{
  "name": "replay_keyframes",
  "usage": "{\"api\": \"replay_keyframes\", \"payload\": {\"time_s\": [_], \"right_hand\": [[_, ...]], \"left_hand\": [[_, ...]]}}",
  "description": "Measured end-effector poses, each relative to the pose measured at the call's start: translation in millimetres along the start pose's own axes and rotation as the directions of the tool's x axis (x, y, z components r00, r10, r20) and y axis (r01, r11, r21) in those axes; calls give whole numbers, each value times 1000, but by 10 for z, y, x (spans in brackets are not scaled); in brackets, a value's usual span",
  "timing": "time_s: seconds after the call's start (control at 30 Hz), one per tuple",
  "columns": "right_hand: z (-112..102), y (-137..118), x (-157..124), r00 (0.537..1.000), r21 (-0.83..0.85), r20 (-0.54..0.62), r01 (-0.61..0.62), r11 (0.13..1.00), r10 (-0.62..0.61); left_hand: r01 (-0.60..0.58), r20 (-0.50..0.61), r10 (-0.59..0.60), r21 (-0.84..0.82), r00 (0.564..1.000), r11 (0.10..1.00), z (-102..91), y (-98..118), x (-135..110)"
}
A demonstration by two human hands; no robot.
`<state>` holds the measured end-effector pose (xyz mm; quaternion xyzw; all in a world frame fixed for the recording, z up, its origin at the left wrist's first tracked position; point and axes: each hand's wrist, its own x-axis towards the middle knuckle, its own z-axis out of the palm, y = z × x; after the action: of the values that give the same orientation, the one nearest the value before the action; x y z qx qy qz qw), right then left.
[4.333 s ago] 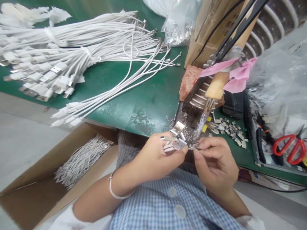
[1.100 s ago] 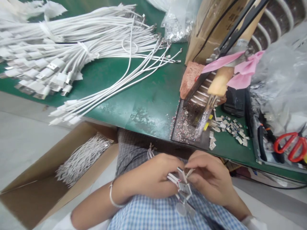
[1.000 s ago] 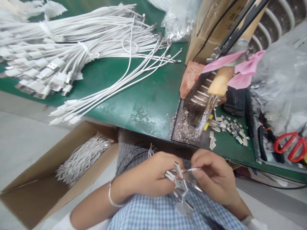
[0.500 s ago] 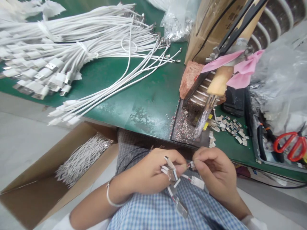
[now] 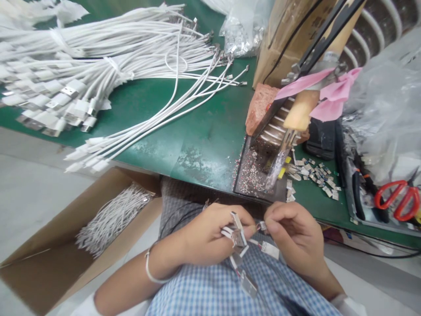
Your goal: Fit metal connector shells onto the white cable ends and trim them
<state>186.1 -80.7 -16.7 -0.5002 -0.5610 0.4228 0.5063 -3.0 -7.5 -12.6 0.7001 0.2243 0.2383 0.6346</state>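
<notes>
Both hands are low in front of my blue checked shirt, just below the table edge. My left hand (image 5: 210, 239) is closed around a small bunch of white cable ends with open metal connector shells (image 5: 237, 237) sticking out between its fingers. My right hand (image 5: 296, 239) pinches a small connector tip (image 5: 262, 226) between thumb and forefinger, touching my left fingertips. One cable end with a metal shell (image 5: 270, 249) hangs under my right hand, another (image 5: 249, 284) dangles lower over the shirt.
A big pile of white cables (image 5: 98, 70) covers the green table (image 5: 204, 136). A soldering iron (image 5: 289, 136) leans over a dark tray (image 5: 256, 175). Small metal parts (image 5: 315, 175), red scissors (image 5: 396, 199), pliers, plastic bags and a cardboard box (image 5: 42, 259) of cables lie around.
Over four seconds both hands dropped from the soldering tip to my lap. In the last second the bunch turned in my left hand, and my right hand now pinches one connector tip.
</notes>
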Motion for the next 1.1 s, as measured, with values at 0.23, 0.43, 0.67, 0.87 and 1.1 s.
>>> {"api": "replay_keyframes", "payload": {"time_s": [0.23,0.43,0.67,0.87,1.1], "right_hand": [[-4,0,-4,1000,15,12,-8,1000,8],[-12,-2,-12,1000,29,17,-18,999,17],[7,8,-72,996,93,-74,-49,994,56],[-19,-64,-50,998,40,62,-32,999,29],[-47,-92,53,960,61,278,-42,997,23]], "left_hand": [[-15,41,14,4,999,1000,-24,-57,-16],[6,47,-6,8,999,1000,-9,-69,-38],[-58,141,51,45,989,997,-20,-117,-32],[-7,322,-50,173,945,985,-7,-122,7],[29,388,-125,245,913,969,4,-102,10]]}}
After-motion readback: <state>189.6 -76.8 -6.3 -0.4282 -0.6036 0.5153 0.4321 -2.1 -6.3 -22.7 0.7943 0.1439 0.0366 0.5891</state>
